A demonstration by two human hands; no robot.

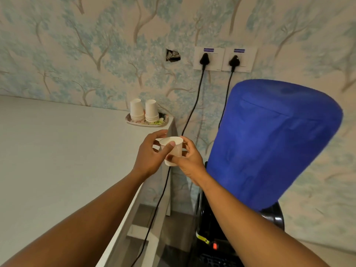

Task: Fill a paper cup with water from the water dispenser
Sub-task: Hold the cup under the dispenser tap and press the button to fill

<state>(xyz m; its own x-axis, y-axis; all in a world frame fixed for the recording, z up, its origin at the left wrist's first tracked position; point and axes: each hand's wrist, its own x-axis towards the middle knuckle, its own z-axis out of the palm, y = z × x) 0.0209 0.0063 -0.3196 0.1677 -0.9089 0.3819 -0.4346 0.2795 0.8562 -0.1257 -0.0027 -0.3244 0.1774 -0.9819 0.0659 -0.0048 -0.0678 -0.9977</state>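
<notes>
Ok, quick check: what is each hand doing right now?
Left hand: closed on the small white paper cup, thumb on its rim.
Right hand: closed on the same cup's lower part.

Both forearms are bare, no sleeves reaching them. The left hand [152, 157] and right hand [189, 160] are bare too. Short, plain fingernails.

I am seeing soft, even indoor light with only faint shadows, while the wide lens is bending the edges and everything is looking slightly blurred.
</notes>
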